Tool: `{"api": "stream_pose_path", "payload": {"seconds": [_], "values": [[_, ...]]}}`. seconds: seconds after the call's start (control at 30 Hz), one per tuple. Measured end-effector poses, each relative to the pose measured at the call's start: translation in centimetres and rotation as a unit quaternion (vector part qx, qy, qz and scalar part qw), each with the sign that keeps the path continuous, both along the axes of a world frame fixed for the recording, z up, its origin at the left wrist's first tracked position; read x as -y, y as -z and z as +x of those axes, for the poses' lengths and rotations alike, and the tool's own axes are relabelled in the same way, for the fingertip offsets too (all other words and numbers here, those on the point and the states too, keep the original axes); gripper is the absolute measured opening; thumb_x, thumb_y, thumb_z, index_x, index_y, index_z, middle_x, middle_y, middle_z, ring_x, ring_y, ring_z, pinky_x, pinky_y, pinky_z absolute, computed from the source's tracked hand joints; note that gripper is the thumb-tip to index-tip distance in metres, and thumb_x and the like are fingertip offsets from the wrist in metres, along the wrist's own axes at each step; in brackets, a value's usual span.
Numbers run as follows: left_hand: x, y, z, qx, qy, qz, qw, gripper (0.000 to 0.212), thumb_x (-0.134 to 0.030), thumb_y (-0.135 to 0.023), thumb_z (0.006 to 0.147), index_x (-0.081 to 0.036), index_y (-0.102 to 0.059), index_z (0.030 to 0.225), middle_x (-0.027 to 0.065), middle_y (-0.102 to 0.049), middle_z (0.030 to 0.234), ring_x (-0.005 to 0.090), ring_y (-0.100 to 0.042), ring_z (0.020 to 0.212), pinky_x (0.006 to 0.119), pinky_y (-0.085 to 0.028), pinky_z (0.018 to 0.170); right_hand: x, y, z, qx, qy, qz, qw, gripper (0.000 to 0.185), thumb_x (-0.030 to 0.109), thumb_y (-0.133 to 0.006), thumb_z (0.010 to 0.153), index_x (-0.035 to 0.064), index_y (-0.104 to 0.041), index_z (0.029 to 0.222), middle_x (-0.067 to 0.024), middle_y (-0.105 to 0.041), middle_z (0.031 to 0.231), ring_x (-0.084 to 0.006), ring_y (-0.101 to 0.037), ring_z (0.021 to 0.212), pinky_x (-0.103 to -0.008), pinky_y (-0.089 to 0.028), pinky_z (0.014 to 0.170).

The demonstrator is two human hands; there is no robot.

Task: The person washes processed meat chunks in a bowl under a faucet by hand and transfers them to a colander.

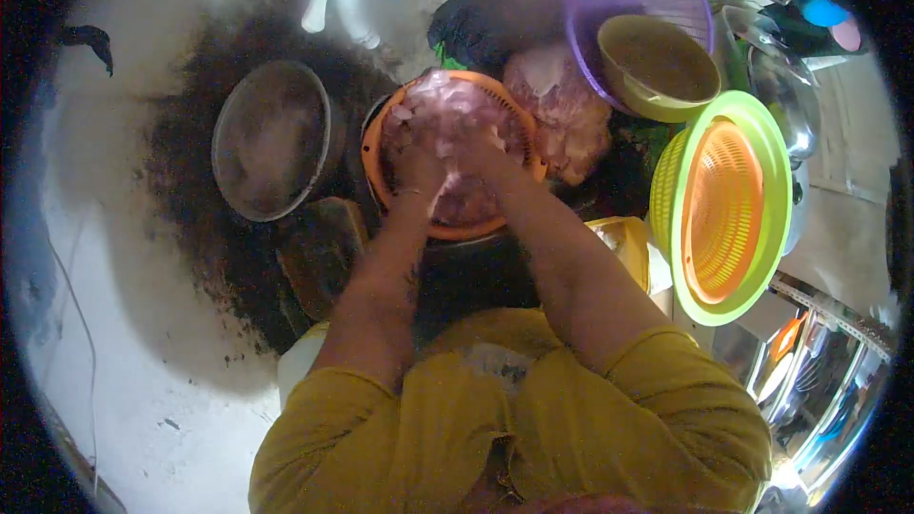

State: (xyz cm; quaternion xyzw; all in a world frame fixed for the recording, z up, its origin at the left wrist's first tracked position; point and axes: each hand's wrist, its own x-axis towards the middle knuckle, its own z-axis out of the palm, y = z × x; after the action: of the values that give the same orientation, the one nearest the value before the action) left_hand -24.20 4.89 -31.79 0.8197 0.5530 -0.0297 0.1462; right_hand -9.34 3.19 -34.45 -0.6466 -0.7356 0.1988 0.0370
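Both my hands reach down into an orange plastic colander (pixel 468 233) that holds pinkish, glossy pieces, perhaps raw meat (pixel 453 96). My left hand (pixel 418 168) is at the left of the middle among the pieces. Beside it, to the right, my right hand (pixel 480 150) also touches them. The fingers of both hands are blurred and partly hidden, so their grip does not show. The colander appears to sit in or on a darker round vessel. Against its right side lies a clear plastic bag of similar pinkish contents (pixel 560 107).
A round metal basin (pixel 325 150) stands at the left. To the right are a purple basket (pixel 582 50) with a yellowish bowl (pixel 660 107), and a green colander (pixel 778 228) with an orange one (pixel 725 207) inside. A yellow container (pixel 621 243) stands below the bag.
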Motion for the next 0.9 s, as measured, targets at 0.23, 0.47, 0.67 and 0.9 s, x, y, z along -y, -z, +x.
{"api": "stream_pose_path", "payload": {"seconds": [0.23,0.47,0.67,0.9], "values": [[0.2,-2.2,1.3,0.396,-0.122,-0.187,0.89,0.053,-0.011,-0.071,0.079,-0.016,-0.06,0.131,0.0125,-0.068,0.119,0.0326,-0.066,0.11,0.041,-0.053,0.09,0.9,-2.0,2.9,-0.68,0.248,-0.262,0.639,0.041,0.023,-0.065,0.087,0.0081,-0.059,0.125,-0.0114,-0.065,0.115,-0.0264,-0.063,0.109,-0.0464,-0.053,0.089],[1.5,-14.4,0.5,0.456,-0.072,-0.09,0.883,0.035,0.0,-0.063,0.082,-0.006,-0.064,0.117,0.0054,-0.066,0.103,0.02,-0.064,0.095,0.033,-0.052,0.084,4.0,-19.7,1.8,-0.527,0.192,-0.019,0.828,0.024,0.016,-0.065,0.092,0.0055,-0.069,0.113,-0.0115,-0.072,0.102,-0.0226,-0.071,0.089,-0.0362,-0.06,0.073],[3.8,-20.2,1.7,0.58,-0.124,-0.193,0.782,0.026,-0.008,-0.063,0.088,-0.005,-0.059,0.113,0.0028,-0.06,0.098,0.0156,-0.057,0.087,0.028,-0.052,0.074,2.3,-14.3,0.0,-0.261,0.113,0.172,0.943,0.025,0.005,-0.061,0.086,0.0075,-0.071,0.108,-0.0138,-0.073,0.095,-0.0225,-0.071,0.078,-0.04,-0.058,0.067],[7.3,-21.6,-0.3,0.51,-0.134,-0.12,0.841,0.016,-0.006,-0.063,0.087,-0.005,-0.058,0.103,0.0018,-0.058,0.098,0.0108,-0.054,0.087,0.023,-0.046,0.08,9.1,-26.8,0.5,-0.555,0.264,-0.091,0.783,0.041,0.003,-0.06,0.085,0.0097,-0.065,0.125,-0.0117,-0.072,0.098,-0.0232,-0.071,0.085,-0.0409,-0.058,0.064]]}}
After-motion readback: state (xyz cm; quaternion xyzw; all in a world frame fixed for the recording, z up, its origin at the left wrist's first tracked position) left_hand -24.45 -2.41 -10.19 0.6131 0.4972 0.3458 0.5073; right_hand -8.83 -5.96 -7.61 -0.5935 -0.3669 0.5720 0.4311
